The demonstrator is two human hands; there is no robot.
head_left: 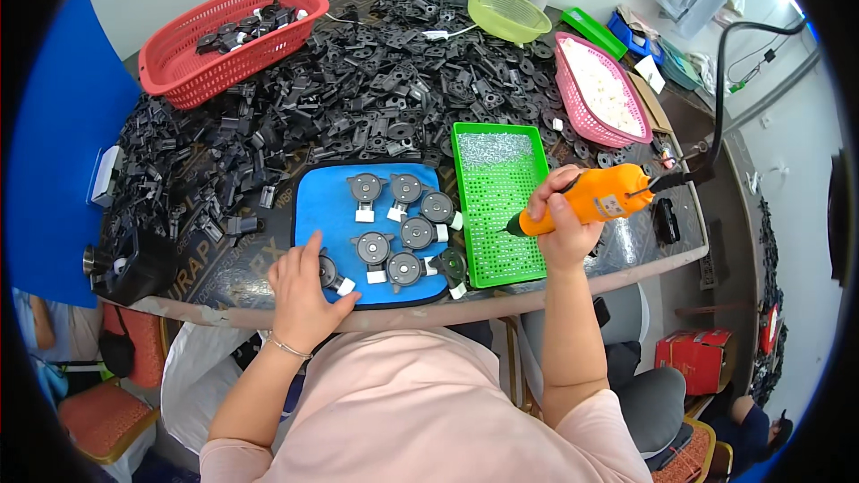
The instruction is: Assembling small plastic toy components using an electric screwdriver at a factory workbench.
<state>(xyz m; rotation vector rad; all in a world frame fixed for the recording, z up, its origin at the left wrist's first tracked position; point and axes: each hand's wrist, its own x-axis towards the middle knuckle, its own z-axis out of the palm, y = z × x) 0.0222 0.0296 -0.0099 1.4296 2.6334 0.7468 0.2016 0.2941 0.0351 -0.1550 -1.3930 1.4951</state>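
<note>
My right hand (pixel 565 225) is wrapped round an orange electric screwdriver (pixel 601 197), its dark tip pointing left over the green perforated tray (pixel 504 278). Small silvery screws (pixel 492 148) are heaped at the tray's far end, with a few scattered lower down. On the blue mat (pixel 322 192) lie several round black plastic assemblies (pixel 373 249) with white blocks attached. My left hand (pixel 304 295) rests at the mat's left edge, fingers spread, thumb and fingers either side of one black assembly (pixel 328 270). The fingers partly hide that piece; I see no firm grip on it.
Loose black plastic parts (pixel 358 98) cover the table's back and left. A red basket (pixel 224 63) holds assemblies; a pink basket (pixel 601 94) holds white pieces. A yellow-green basket (pixel 508 13) stands at the back. The screwdriver's black cable (pixel 718 98) rises on the right.
</note>
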